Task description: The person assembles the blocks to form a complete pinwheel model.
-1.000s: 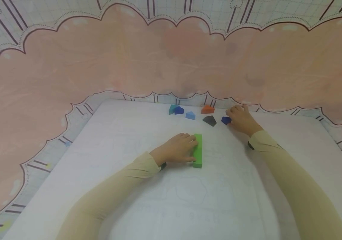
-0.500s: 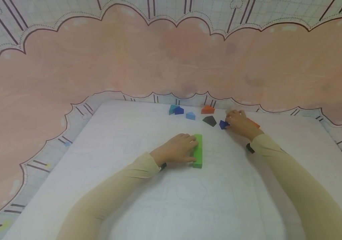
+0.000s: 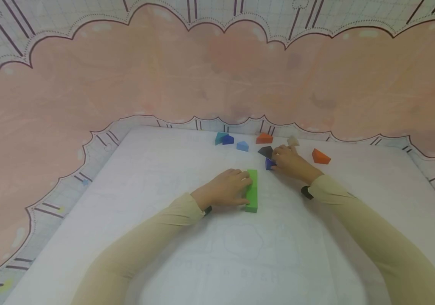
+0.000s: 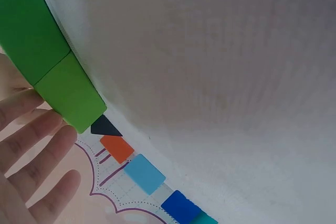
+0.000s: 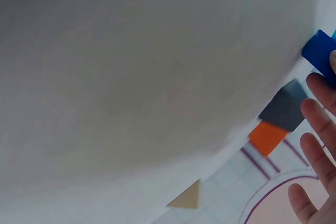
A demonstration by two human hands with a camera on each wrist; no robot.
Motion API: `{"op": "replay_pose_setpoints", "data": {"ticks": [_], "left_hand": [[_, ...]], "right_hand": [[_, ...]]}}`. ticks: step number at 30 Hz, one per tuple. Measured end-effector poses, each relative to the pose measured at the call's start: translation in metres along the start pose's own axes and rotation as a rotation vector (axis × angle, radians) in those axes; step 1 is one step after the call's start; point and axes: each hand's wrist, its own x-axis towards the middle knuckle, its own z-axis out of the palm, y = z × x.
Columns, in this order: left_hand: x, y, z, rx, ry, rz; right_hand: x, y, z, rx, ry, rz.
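In the head view my left hand [image 3: 222,189] lies against the left side of a long green bar [image 3: 253,195]. The left wrist view shows this bar as a dark green block [image 4: 31,27] end to end with a light green block [image 4: 73,90]; the fingers are fairly straight, fingertips at its side. My right hand [image 3: 295,163] pinches a small dark blue block [image 3: 269,164] between thumb and forefinger, its other fingers spread in the right wrist view. Just behind the blue block is a dark grey block [image 3: 265,151], partly covered by the right fingers.
Along the white table's far edge stand a teal block [image 3: 219,137], another blue block [image 3: 228,140], a light blue block [image 3: 242,146] and an orange block [image 3: 264,138]. A beige block [image 3: 293,140] and a second orange block [image 3: 321,156] lie farther right. A patterned backdrop [image 3: 217,80] rises behind.
My right hand has moved left and nearer with the dark blue block, now beside the dark grey one. The beige and right-hand orange blocks have come into full view. The left hand has stayed still.
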Motion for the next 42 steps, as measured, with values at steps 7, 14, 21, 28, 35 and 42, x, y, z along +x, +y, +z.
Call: {"op": "replay_pose_setpoints", "data": {"ticks": [7,14,21,28,35,42], "left_hand": [[0.0,0.0,0.0,0.0,-0.005,0.0],[0.0,0.0,-0.001,0.002,-0.018,0.0],[0.0,-0.001,-0.001,0.007,-0.015,0.004],[0.0,-0.002,0.0,0.014,0.003,0.018],[0.001,-0.002,0.002,0.009,-0.005,0.013],[0.001,-0.003,0.003,0.004,-0.007,0.009]], "right_hand": [[0.001,-0.01,-0.004,-0.016,-0.04,-0.026],[0.001,-0.007,-0.011,-0.016,-0.102,-0.016],[0.007,-0.003,-0.013,-0.056,-0.096,-0.101],[0.009,-0.007,-0.015,-0.048,-0.086,-0.124],[0.015,-0.01,-0.01,-0.036,-0.096,-0.124],[0.024,-0.016,-0.005,-0.038,-0.122,-0.123]]}}
